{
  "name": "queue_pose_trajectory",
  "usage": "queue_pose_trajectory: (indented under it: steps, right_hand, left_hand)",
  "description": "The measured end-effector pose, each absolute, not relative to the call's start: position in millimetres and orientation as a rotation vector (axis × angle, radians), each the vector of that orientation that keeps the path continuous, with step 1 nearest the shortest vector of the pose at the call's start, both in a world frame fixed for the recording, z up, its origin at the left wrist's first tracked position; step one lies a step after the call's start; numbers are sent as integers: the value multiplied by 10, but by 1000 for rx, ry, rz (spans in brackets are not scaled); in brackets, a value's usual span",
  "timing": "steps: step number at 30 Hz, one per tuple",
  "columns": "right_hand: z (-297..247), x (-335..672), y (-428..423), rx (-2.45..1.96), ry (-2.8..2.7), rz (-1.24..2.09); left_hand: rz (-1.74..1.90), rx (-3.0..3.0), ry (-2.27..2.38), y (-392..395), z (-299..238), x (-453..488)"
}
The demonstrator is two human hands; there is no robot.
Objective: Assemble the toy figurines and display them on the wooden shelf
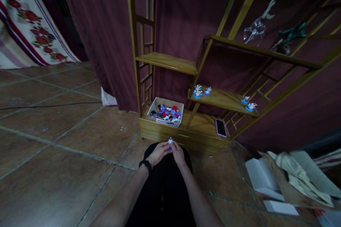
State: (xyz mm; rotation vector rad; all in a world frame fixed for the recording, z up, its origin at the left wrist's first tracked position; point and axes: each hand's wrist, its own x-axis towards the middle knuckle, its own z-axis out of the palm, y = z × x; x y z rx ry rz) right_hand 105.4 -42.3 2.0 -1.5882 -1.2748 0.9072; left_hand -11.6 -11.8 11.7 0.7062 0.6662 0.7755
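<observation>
A small white and purple figurine stands upright between my two hands, above my knees. My left hand, with a dark band on its wrist, grips it from the left. From the other side my right hand closes on it as well. Fingers cover the figurine's sides and part of its purple base. Just beyond the hands, a cardboard box on the low cabinet top holds many small figurines and round bases in purple, red, black and white.
A wooden display shelf rises ahead. Its middle board carries several figurines on blue or purple bases. A phone lies on the cabinet top. Glass horse above. White boxes and cloth lie on the floor at right.
</observation>
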Motion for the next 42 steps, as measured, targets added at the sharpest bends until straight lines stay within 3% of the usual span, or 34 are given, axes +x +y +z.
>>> queue_pose_trajectory:
  steps: [42]
  right_hand:
    - [32, 1070, -486, -1659, -1298, 728]
  left_hand:
    - [806, 693, 737, -95, -10, -46]
